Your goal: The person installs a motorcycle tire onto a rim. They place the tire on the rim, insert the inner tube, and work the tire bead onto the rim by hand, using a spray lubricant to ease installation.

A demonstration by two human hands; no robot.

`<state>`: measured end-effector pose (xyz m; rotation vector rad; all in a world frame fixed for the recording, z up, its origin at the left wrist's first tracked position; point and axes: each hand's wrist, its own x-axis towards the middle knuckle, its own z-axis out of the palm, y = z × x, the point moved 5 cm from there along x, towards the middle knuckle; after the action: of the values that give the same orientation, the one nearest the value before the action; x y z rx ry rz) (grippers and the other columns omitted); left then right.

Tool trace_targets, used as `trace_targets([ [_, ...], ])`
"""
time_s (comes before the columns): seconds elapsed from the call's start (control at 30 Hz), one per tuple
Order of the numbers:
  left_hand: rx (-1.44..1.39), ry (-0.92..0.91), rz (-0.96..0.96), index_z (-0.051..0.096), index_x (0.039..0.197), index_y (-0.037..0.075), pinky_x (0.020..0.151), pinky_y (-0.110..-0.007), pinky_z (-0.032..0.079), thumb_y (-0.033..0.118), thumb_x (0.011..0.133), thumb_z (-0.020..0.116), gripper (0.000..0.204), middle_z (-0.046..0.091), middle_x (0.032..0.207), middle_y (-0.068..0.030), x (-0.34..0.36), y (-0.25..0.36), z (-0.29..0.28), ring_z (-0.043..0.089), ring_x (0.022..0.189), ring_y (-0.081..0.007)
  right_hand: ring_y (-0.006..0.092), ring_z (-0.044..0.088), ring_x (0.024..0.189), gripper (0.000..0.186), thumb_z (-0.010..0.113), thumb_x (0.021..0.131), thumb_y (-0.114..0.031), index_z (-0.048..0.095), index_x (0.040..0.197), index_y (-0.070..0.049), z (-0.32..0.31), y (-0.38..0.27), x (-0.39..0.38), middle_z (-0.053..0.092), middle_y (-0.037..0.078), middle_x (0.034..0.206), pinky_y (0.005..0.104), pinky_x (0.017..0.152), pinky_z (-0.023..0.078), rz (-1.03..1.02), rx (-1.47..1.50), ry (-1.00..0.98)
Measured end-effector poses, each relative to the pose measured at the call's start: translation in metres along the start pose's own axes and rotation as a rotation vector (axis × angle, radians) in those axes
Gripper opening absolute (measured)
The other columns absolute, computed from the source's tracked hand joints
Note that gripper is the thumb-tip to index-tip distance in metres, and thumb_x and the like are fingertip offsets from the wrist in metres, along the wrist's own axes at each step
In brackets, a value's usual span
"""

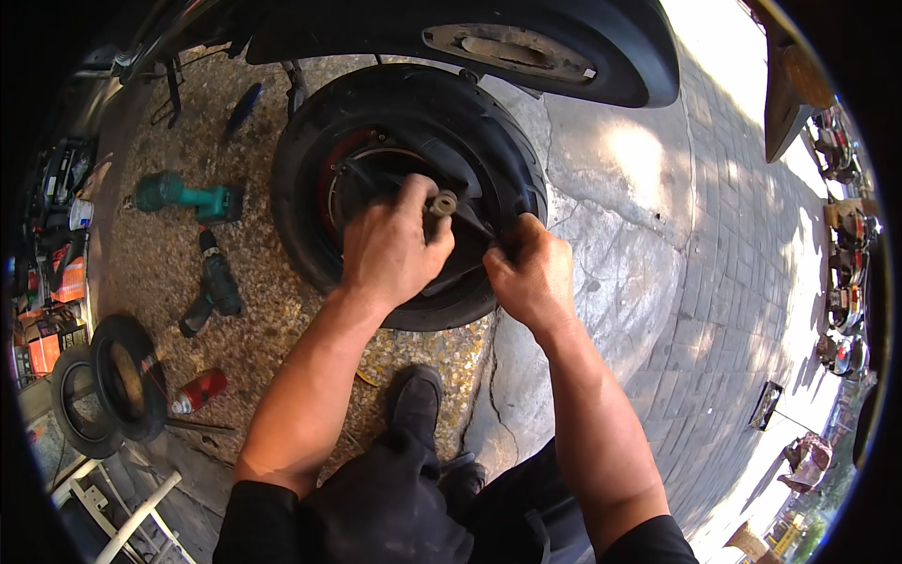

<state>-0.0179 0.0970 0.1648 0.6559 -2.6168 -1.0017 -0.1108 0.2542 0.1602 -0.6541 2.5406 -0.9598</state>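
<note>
A black scooter wheel with a thick tire (pixel 324 99) and a red-edged rim stands in front of me under the dark bodywork. My left hand (pixel 390 246) is over the hub, its thumb and forefinger closed around a small, dull brass-coloured metal bushing (pixel 444 203) with a hole through it. At the tire's right side, my right hand (pixel 537 273) pinches a dark part near the end of a black arm-like bracket (pixel 476 222) crossing the wheel. The fingers hide most of that part. My left hand covers part of the hub.
A green impact wrench (pixel 178 195) and a green cordless drill (pixel 219 282) lie on the pebbled floor at left. Nearer are two loose tires (pixel 132 376) and a red spray can (pixel 201 389). A black rear fender (pixel 601 47) overhangs the wheel.
</note>
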Motion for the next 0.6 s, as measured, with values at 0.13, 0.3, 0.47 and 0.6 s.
trace_targets([
  [0.13,-0.129,0.413,-0.369,0.059,0.116,0.0,0.079,-0.049,0.056,0.02,0.091,0.072,0.035,0.073,0.094,-0.0239,0.02,-0.078,-0.049,0.073,0.09,-0.0388,0.0446,0.069,0.077,0.016,0.069,0.079,-0.014,0.064,0.089,-0.001,0.005,-0.008,0.001,0.069,0.024,0.077,0.05,0.071,0.056,-0.057,-0.02,-0.041],
  [0.3,0.05,0.543,-0.209,0.059,0.12,-0.004,0.092,-0.046,0.053,0.016,0.089,0.073,0.04,0.065,0.116,-0.0273,-0.02,-0.046,-0.053,0.066,0.106,-0.0405,0.0361,0.069,0.071,0.009,0.069,0.084,-0.006,0.064,0.091,-0.002,-0.007,0.009,-0.014,0.068,0.017,0.078,0.0424,0.065,0.055,-0.226,0.073,0.029],
  [0.47,0.106,0.426,0.421,0.059,0.122,-0.004,0.096,-0.047,0.052,0.008,0.081,0.077,0.046,0.062,0.117,-0.0253,-0.079,0.019,-0.027,0.063,0.111,-0.0398,0.0365,0.07,0.085,0.024,0.067,0.079,-0.008,0.067,0.103,-0.006,0.009,0.002,-0.033,0.063,0.014,0.103,0.0465,0.073,0.059,-0.544,-0.383,-0.26],
  [0.6,-0.067,0.092,0.153,0.056,0.132,-0.005,0.094,-0.047,0.054,0.009,0.084,0.075,0.054,0.062,0.123,-0.0267,-0.09,0.004,0.025,0.064,0.111,-0.0432,0.0349,0.072,0.09,0.038,0.066,0.08,-0.007,0.068,0.118,-0.005,0.025,-0.007,-0.03,0.064,0.015,0.118,0.0449,0.074,0.06,-0.543,-0.629,-0.48],
])
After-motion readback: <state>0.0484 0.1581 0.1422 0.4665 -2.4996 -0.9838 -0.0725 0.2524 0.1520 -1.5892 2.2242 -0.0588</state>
